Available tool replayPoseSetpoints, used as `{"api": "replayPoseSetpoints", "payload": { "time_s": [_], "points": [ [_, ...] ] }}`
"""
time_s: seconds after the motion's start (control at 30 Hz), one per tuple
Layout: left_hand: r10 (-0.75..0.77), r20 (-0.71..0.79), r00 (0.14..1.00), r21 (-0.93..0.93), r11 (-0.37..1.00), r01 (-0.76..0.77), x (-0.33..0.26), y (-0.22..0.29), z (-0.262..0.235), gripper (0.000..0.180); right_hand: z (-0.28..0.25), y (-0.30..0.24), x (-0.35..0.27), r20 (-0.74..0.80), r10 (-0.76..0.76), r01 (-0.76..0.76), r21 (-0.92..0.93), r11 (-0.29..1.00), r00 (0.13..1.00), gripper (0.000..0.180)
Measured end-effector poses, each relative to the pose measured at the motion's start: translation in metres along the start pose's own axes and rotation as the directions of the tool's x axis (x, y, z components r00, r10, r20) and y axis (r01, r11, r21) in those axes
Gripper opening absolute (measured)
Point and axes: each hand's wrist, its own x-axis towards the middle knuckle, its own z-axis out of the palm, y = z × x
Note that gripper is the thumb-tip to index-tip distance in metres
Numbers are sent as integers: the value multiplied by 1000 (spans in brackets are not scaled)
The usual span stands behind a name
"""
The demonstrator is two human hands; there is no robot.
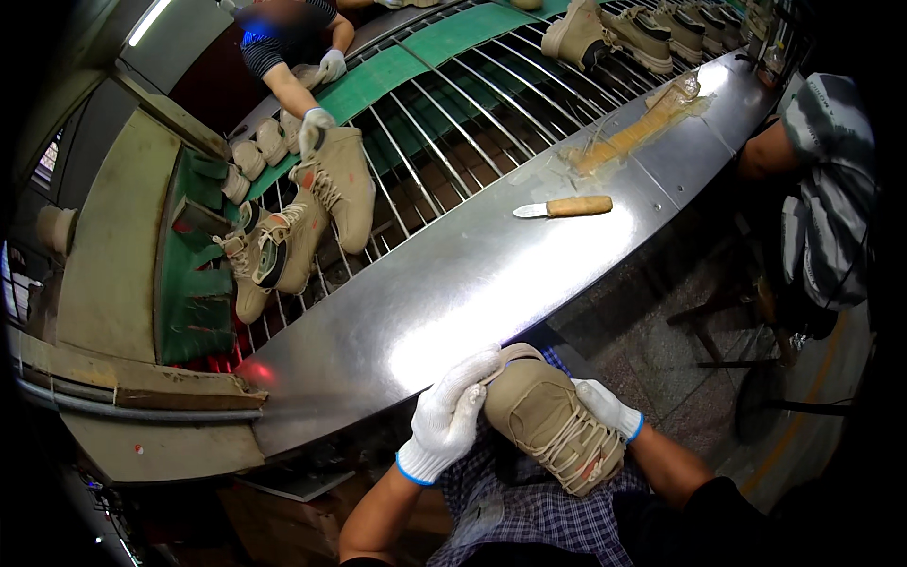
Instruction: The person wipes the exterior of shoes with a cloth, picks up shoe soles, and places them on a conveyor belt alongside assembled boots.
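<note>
Over my lap I hold a beige lace-up shoe [543, 411], its toe pointing away from me and its pale laces facing up. My left hand [452, 408], in a white knit glove with a blue cuff, is closed at the left side of the toe, around the sole edge. Gloved the same way, my right hand [605, 408] grips the shoe's right side; some of its fingers are hidden behind the shoe. Beyond my hands, a knife with a wooden handle [578, 206] lies on the metal ledge.
The shiny metal ledge [453, 302] runs between me and a rod conveyor [439, 151]. Several beige shoes [293, 236] sit at its left end, more [642, 38] at the far right. Across it, a co-worker's gloved hand [316, 128] touches a shoe. Another person [822, 189] sits at right.
</note>
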Motion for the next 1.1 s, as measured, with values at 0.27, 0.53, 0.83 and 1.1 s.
{"api": "replayPoseSetpoints", "payload": {
  "time_s": [0.27, 0.53, 0.83, 1.1],
  "points": [
    [101, -15, 995, 75, 992, -100, 6, -5, 0, 33, -7, 8, 4, -8, 17, -17, 91, 996, 1000, 75],
    [101, -46, 994, 115, 989, -95, -1, 6, 7, 35, 0, 7, 3, -54, 29, -21, 148, 989, 998, 67],
    [403, -131, 906, 27, 915, -403, 12, -1, 25, 72, 6, -14, 13, 3, 0, 0, 103, 995, 1000, 63],
    [255, -388, 886, -95, 945, -314, 36, 35, -44, 66, 106, -101, 43, -67, -309, 239, -487, 840, 949, 59]
  ]
}}
